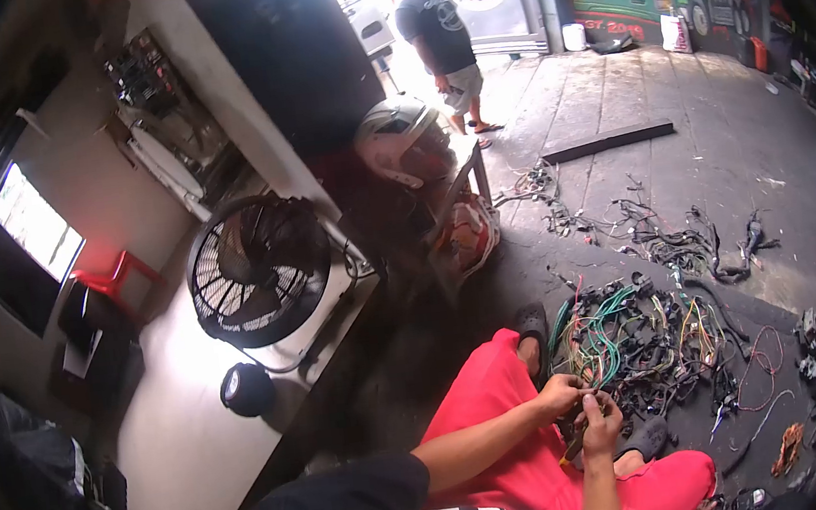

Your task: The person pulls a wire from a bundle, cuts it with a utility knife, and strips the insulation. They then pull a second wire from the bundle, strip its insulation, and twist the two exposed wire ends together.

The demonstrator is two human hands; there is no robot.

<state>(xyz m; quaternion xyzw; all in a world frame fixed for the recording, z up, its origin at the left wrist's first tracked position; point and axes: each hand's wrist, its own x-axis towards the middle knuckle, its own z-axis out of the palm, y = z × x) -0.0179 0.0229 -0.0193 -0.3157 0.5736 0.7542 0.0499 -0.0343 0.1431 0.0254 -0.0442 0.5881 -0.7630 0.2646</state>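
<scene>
My left hand (563, 395) reaches in from the left with its fingers pinched together. Close against it, my right hand (603, 421) is closed too, fingertips meeting the left ones around a thin wire whose end is too small to make out. Green wires (602, 325) of a tangled wiring harness (656, 353) run right up to the fingers. Below the right hand, a yellow-handled tool (571, 450) shows beside my red trousers (490, 397).
More harness wiring (668, 240) spreads over the floor, with a dark bar (609, 141) beyond. Copper wire (786, 450) lies at lower right. A fan (259, 269) stands on a white surface at left, near helmets (402, 140). A person (439, 40) stands by the doorway.
</scene>
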